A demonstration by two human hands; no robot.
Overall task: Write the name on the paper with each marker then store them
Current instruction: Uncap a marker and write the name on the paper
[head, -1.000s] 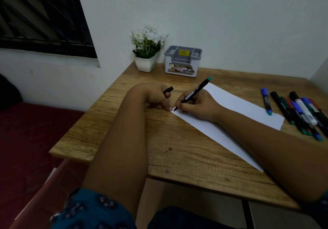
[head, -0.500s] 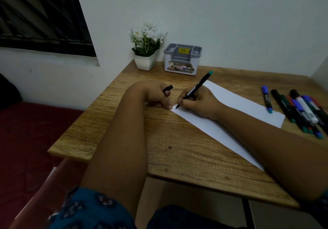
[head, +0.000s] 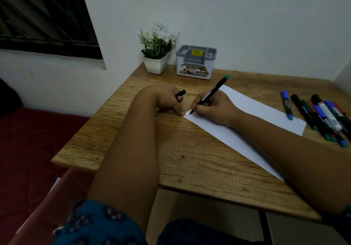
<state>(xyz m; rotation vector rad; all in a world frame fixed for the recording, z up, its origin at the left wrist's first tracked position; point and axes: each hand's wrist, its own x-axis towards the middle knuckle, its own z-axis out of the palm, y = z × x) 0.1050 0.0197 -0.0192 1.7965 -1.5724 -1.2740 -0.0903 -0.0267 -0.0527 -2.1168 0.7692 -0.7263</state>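
A white paper (head: 252, 111) lies slanted across the wooden desk (head: 190, 159). My right hand (head: 214, 108) grips a black marker with a teal end (head: 212, 93), its tip touching the paper's left corner, where a small stroke shows. My left hand (head: 167, 100) rests on the desk with a fingertip pressing that corner, and it holds the marker's black cap (head: 180, 93). A blue-capped marker (head: 286, 104) lies on the paper's right end. Several more markers (head: 326, 117) lie in a bunch on the desk at the right.
A grey compartmented pen holder (head: 195, 62) stands at the back of the desk beside a white pot of white flowers (head: 157, 49). The wall runs close behind. A dark red surface (head: 34, 140) lies below the desk's left edge.
The marker tip has shifted slightly along the paper's left corner and a small mark now shows there. My left hand has stayed on the corner with the cap.
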